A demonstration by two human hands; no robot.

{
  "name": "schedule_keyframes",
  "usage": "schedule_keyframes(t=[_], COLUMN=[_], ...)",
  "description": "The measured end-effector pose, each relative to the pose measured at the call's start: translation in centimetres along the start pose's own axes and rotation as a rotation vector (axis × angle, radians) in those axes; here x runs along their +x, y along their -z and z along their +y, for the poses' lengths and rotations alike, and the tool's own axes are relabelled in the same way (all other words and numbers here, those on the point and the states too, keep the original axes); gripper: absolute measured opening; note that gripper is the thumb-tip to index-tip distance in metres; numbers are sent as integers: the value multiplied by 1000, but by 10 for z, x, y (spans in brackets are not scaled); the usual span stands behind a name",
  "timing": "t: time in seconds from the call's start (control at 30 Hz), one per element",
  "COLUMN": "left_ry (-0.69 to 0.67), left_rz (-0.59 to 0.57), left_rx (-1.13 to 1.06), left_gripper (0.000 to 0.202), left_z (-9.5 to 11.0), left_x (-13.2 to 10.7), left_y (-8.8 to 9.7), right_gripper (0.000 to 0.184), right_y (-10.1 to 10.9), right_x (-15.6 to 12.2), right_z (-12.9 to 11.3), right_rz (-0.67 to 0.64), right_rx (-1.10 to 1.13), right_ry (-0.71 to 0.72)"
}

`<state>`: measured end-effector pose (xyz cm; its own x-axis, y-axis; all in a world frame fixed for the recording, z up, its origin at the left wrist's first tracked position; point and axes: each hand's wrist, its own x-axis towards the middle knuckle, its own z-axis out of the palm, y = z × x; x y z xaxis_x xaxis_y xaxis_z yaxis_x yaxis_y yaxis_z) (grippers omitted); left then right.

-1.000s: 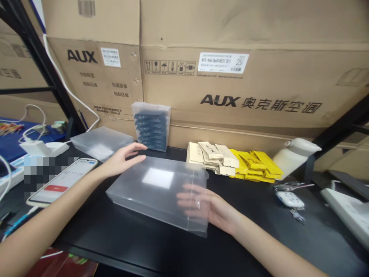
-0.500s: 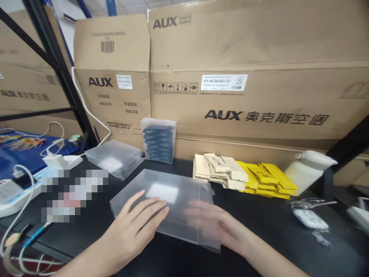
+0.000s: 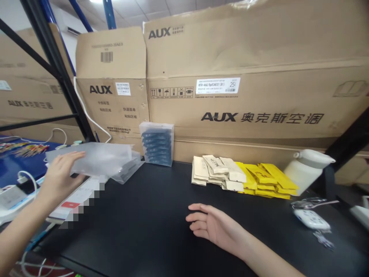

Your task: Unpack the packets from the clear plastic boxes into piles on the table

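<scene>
My left hand [image 3: 59,175] grips a flat frosted clear plastic box [image 3: 98,158] by its left end and holds it in the air at the left, above a second clear plastic box [image 3: 129,168] lying on the black table [image 3: 150,219]. My right hand [image 3: 216,227] rests on the table near the middle, fingers loosely spread, holding nothing. A clear box filled with blue packets [image 3: 157,143] stands upright against the cartons behind.
Beige packets [image 3: 215,169] and yellow packets [image 3: 266,179] lie in a row at the back. A white jug [image 3: 307,166], a key fob with keys [image 3: 311,220] sit at right. A phone [image 3: 75,200], power strip [image 3: 11,194] and cables are at left. Large cartons [image 3: 248,96] wall the back.
My left hand has lifted the flat clear box off the table's middle and carried it left over the other box. My right hand let go and stayed in place.
</scene>
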<state>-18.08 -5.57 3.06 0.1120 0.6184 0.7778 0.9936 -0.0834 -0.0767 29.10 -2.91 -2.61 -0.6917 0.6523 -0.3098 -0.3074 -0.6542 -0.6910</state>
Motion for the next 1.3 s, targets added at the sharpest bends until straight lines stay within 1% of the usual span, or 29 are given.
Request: schedule_keyframes(t=[0.1,0.2,0.3,0.37,0.4,0.47,0.57,0.63,0.67,0.73,0.83,0.9,0.97,1.03,1.13,1.2,1.23,1.27,1.3], left_ry=[-44,-76,-95,-96,-91,-97,-166,-219,-240,-257,-200,-196,-201,-187,-173,-117,-86,-45,-16], left_rz=[-88,-149,-184,-176,-151,-105,-73,-69,-64,-65,-83,-96,-75,-25,70,145,149,116,82], left_rx=[-9,-33,-54,-55,-55,-69,-110,-134,-143,-148,-181,-210,-238,-262,-306,-393,-456,-542,-615], left_gripper=[60,52,51,48,46,44,48,55,59,66,75,76,73,68,61,73,80,82,78], left_z=[-19,-28,-30,-24,-17,5,51,80,91,105,109,107,106,110,122,132,137,142,147], left_x=[6,15,25,35,42,60,97,123,134,152,164,165,161,153,131,112,102,93,83], left_y=[-26,-44,-51,-50,-49,-45,-43,-47,-52,-66,-90,-100,-102,-93,-71,-59,-54,-51,-48], right_gripper=[25,23,24,24,24,25,26,25,25,24,25,24,24,24,24,25,26,26,25], right_y=[-2,-2,-1,0,0,0,0,-1,-1,-2,-2,-1,-1,-1,-2,-3,-4,-4,-5], right_x=[0,0,0,0,0,0,1,1,1,0,0,0,-1,-1,-1,0,1,1,0], right_z=[0,0,0,0,0,-1,-2,-2,-1,-1,0,0,0,-1,-1,1,2,3,5], right_rz=[-3,-7,-19,-24,-25,-23,-20,-19,-19,-24,-44,-55,-64,-72,-83,-86,-83,-70,-39], right_rx=[-16,-37,-42,-41,-39,-37,-40,-47,-51,-56,-59,-64,-70,-71,-95,-128,-148,-174,-223], right_ry=[6,6,8,5,1,-8,-6,-2,0,5,10,10,12,19,35,50,59,76,118])
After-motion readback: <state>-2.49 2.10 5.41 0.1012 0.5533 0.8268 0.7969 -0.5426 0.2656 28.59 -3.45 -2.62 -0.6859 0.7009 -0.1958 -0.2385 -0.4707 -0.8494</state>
